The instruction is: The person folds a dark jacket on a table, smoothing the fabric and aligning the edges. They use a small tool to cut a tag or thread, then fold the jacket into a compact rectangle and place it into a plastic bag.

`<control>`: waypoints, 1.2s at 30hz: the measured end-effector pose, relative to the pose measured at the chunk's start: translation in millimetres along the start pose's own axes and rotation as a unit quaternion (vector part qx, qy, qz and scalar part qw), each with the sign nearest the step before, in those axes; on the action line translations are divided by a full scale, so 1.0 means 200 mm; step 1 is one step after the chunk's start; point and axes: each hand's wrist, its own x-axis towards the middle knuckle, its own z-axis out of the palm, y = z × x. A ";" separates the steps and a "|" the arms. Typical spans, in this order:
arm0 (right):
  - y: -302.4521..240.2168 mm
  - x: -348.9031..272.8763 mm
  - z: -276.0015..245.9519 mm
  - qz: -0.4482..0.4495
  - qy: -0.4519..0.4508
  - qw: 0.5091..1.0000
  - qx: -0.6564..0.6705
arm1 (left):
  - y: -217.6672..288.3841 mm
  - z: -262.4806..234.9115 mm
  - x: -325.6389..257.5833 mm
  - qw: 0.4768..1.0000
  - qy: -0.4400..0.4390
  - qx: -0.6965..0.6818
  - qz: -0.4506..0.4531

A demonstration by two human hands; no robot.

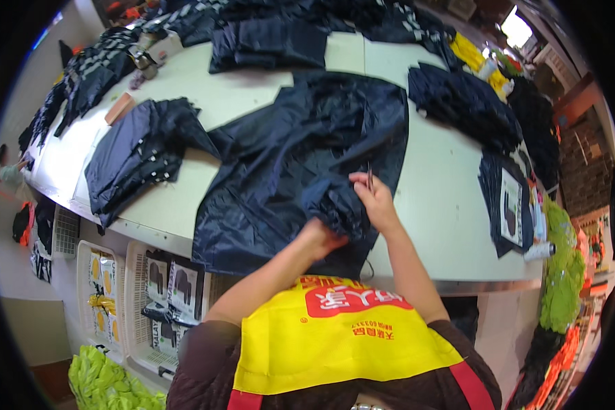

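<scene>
A dark navy garment (266, 171) of thin, shiny fabric lies spread over the white table in front of me. My left hand (321, 239) is closed on a bunched-up part of it, near the table's front edge; some of its fingers are hidden by the folds. Just right of and beyond it, my right hand (377, 201) is closed around a slim dark pointed tool (370, 175), which looks like small thread snips. That tool sticks up above the fingers, beside the bunched fabric.
Folded dark garments lie in piles at the left (133, 154), back (270, 44) and right (461, 102) of the white table (444, 219). Packaged dark goods (506, 205) sit at the right edge. Below the left side stand white baskets (137, 301) of packets. Lime-green material (560, 266) hangs at right.
</scene>
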 end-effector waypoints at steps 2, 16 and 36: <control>-0.05 -0.01 -0.06 -0.023 -0.005 0.999 -0.030 | 0.12 -0.12 -0.05 0.986 0.087 0.037 0.138; -0.01 -0.12 -0.19 -0.014 -0.088 0.995 0.049 | 0.43 0.04 -0.05 0.787 -0.227 0.572 0.038; 0.00 -0.21 -0.07 0.198 -0.109 0.941 0.252 | 0.19 -0.22 0.08 0.995 -0.078 -0.042 0.040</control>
